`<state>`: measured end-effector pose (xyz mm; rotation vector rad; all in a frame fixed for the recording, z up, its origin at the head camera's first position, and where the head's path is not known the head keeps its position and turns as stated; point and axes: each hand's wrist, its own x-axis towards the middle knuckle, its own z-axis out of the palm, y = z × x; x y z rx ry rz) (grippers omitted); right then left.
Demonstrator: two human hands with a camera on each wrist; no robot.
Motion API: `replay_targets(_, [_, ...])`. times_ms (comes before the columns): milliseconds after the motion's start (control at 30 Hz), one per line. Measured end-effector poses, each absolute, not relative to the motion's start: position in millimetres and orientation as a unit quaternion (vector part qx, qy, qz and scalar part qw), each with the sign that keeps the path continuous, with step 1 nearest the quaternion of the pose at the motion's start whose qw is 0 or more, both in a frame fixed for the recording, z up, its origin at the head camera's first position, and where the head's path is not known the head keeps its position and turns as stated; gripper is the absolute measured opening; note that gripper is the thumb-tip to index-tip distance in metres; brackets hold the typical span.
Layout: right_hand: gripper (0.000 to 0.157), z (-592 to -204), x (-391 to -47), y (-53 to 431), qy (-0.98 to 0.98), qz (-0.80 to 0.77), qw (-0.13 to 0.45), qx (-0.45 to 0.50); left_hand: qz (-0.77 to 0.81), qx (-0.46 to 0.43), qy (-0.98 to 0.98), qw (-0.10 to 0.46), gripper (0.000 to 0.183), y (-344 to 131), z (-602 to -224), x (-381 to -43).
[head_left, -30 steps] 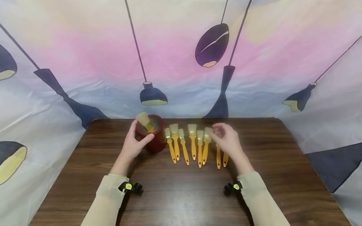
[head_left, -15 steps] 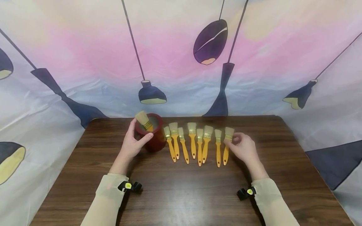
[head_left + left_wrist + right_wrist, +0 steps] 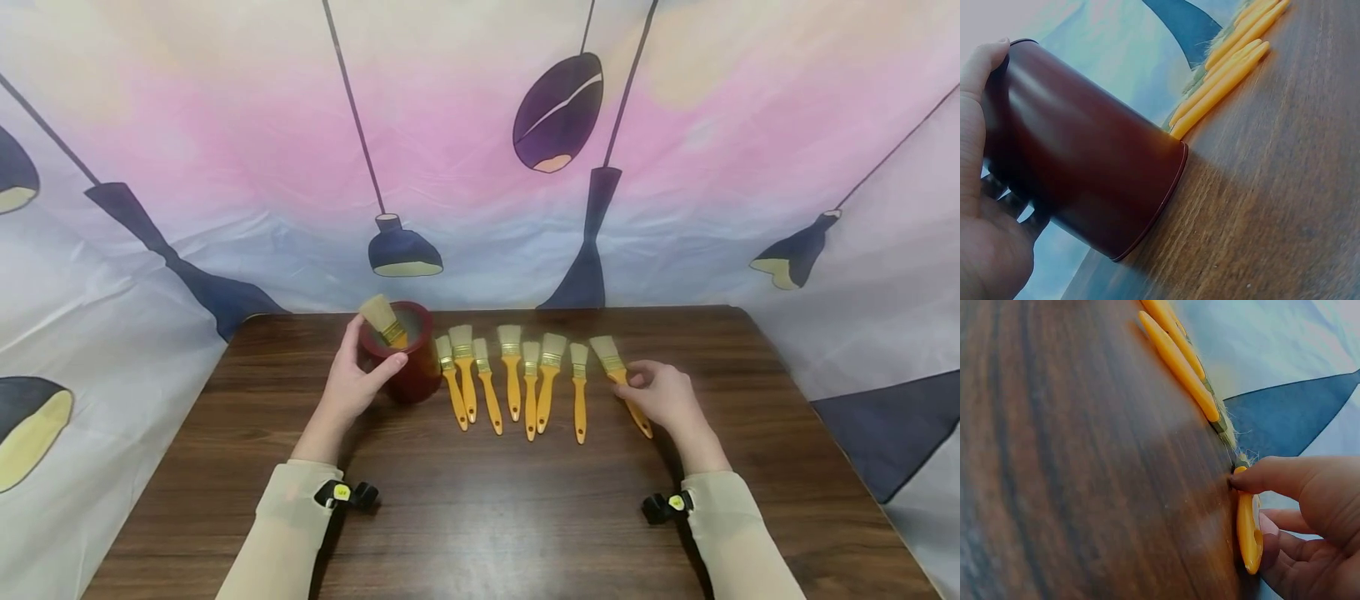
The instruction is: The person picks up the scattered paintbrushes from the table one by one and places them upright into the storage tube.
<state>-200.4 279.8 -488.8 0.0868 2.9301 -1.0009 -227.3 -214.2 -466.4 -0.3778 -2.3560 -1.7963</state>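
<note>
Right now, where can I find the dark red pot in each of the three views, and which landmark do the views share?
Head: the dark red pot is left of centre, near the far edge of the table, held by the left hand.
Left wrist: it is large, left of centre, and looks tilted in the picture.
Right wrist: not in this picture.
Shared landmark: yellow brush handles, visible in all three.
</note>
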Motion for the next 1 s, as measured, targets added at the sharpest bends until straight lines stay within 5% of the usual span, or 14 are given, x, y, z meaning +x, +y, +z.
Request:
replay_targets(533, [0.06, -488, -205, 286, 0.938, -0.345, 0.019, 0.003, -0.595, -0.121, -0.791, 0.075, 0.091, -218, -465, -227])
replay_targets(1000, [0.056, -468, -201, 277, 0.852, -0.522, -0.035, -0.012, -0.593, -0.122, -0.793, 0.072, 0.091, -215, -466, -227])
